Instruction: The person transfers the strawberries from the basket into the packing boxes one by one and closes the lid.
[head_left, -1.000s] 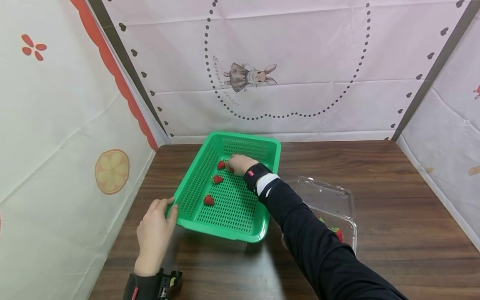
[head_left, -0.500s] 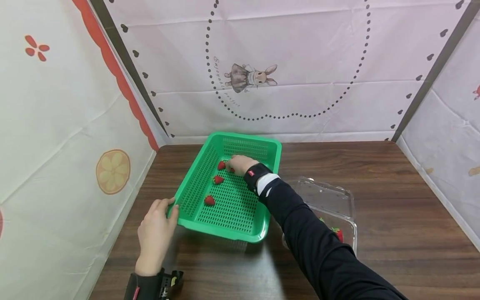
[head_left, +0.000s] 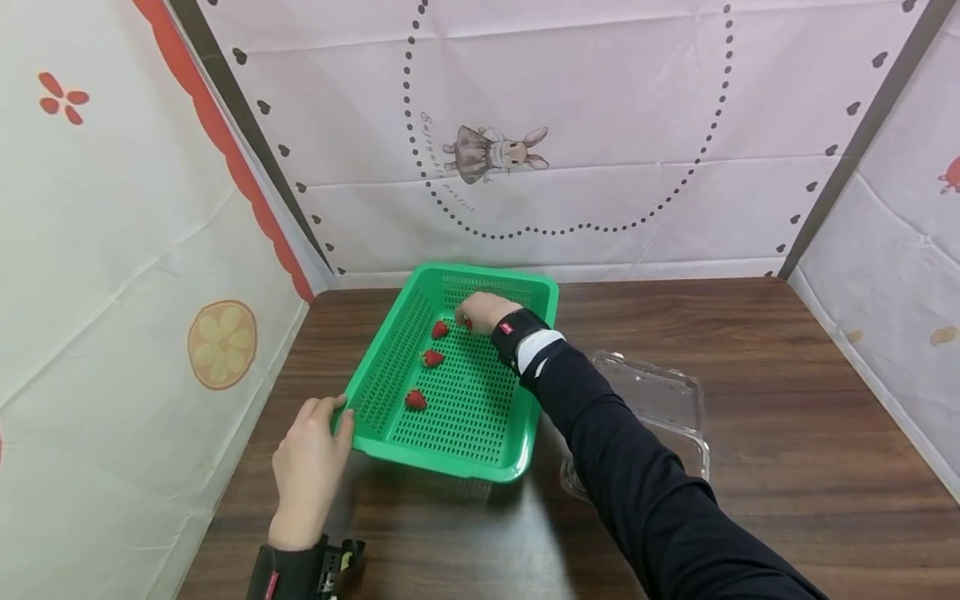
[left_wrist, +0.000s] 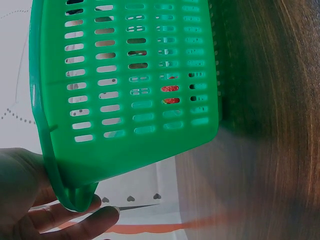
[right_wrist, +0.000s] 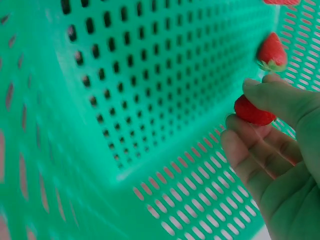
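Observation:
A green perforated basket (head_left: 450,454) sits on the wooden table. My left hand (head_left: 309,461) grips its near left corner (left_wrist: 75,192), fingers under the rim. My right hand (head_left: 483,310) reaches into the basket's far end and pinches a red strawberry (right_wrist: 254,112) between thumb and fingers, just above the floor. Three more strawberries lie in a row along the basket's left side: one (head_left: 439,329) by my right hand, one (head_left: 432,358) in the middle, one (head_left: 416,400) nearest me.
A clear plastic clamshell box (head_left: 660,408) lies open on the table right of the basket, partly behind my right arm. Printed cloth walls close in the table at the back, left and right. Bare wood stretches to the right.
My right hand has lifted and moved toward the basket's far wall with a strawberry in its fingers. The left hand keeps its hold on the basket corner.

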